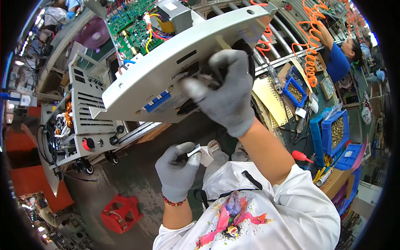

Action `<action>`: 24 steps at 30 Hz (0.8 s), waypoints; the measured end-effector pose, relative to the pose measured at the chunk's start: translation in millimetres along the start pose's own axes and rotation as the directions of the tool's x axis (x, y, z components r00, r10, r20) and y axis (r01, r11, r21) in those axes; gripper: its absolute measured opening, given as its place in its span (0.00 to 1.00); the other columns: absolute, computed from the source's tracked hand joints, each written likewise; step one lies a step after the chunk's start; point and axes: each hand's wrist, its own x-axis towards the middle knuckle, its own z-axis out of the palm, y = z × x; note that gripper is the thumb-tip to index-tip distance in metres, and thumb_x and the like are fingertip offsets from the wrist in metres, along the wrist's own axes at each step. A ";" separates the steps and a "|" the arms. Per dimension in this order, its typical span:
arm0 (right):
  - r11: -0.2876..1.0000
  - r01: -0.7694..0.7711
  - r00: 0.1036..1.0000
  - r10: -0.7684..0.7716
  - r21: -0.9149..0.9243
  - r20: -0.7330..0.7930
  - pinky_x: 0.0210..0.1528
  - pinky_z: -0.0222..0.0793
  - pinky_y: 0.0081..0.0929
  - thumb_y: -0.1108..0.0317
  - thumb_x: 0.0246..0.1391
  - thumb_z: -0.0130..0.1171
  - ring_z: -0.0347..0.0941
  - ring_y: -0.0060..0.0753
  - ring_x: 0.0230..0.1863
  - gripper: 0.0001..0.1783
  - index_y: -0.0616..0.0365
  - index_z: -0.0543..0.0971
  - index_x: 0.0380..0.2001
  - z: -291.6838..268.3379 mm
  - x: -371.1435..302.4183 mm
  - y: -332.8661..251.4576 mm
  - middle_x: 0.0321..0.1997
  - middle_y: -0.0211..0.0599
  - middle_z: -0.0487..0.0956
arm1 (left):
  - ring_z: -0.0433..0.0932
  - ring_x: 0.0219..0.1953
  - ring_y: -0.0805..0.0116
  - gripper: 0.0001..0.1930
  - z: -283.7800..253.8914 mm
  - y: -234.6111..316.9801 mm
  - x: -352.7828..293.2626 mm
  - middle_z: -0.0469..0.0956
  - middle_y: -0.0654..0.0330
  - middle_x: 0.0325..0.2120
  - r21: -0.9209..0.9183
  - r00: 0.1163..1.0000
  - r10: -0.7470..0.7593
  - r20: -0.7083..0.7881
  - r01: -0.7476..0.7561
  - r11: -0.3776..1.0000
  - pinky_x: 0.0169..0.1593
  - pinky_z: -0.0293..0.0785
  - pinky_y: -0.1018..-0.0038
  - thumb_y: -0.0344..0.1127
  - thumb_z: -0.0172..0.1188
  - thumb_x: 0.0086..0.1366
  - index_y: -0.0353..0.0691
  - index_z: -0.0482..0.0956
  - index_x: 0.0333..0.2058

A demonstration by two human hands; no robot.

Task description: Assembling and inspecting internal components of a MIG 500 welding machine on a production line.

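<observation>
My left hand, in a grey coated glove, pinches a small white slip of paper between thumb and fingers, low in front of my body. Higher up, my right hand, gloved alike, is against the back panel of a light grey metal machine housing. Its thumb and fingertips are smeared by motion, so whether they grip anything there is hidden. A blue switch block sits on the panel left of this hand. Green circuit boards with wires and a transformer show behind the panel.
A second grey housing on casters stands at the left. A red stool is on the floor. Blue bins of screws, yellow sheets and a screwdriver lie at the right. Orange coiled hoses hang near a co-worker in blue.
</observation>
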 end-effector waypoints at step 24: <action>0.705 -0.604 0.765 0.644 -0.371 -0.022 0.26 0.70 0.31 0.66 0.47 0.61 0.76 0.40 0.22 0.06 0.57 0.79 0.26 -381.2 -127.8 41.3 0.21 0.42 0.77 | 0.72 0.44 0.70 0.31 238.1 -8.6 15.9 0.67 0.54 0.56 -0.573 0.810 0.341 0.478 -0.007 0.820 0.49 0.69 0.72 0.33 0.53 0.58 0.31 0.60 0.61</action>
